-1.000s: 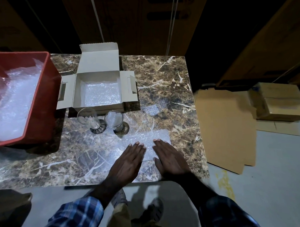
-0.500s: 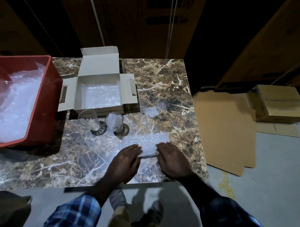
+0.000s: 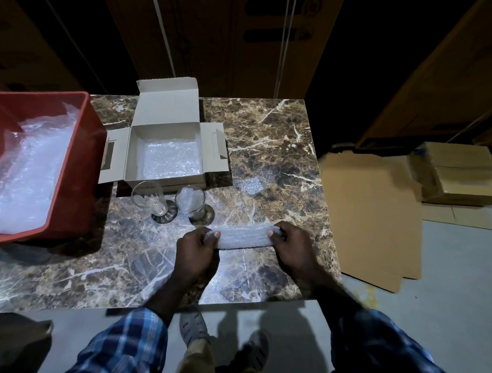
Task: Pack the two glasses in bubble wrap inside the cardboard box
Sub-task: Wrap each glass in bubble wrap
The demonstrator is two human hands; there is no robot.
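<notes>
The worktop (image 3: pixel 265 146) fills mid-frame. At its upper centre stands the cardboard box (image 3: pixel 165 157), flaps open, a bubble wrap sheet (image 3: pixel 168 161) lying inside. Just below it, two glasses (image 3: pixel 147 194) stand side by side. Left, a crate (image 3: pixel 80 175) holds more wrap. Lower centre, both hands (image 3: pixel 195 251) hold a bubble wrap strip (image 3: pixel 242 235) between them. Flat cardboard (image 3: pixel 371 218) lies on the floor at right.

No readable text, label, brand or number shows on anything here

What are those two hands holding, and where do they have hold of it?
A rolled strip of bubble wrap. The left hand grips its left end, the right hand its right end, just above the table.
</notes>
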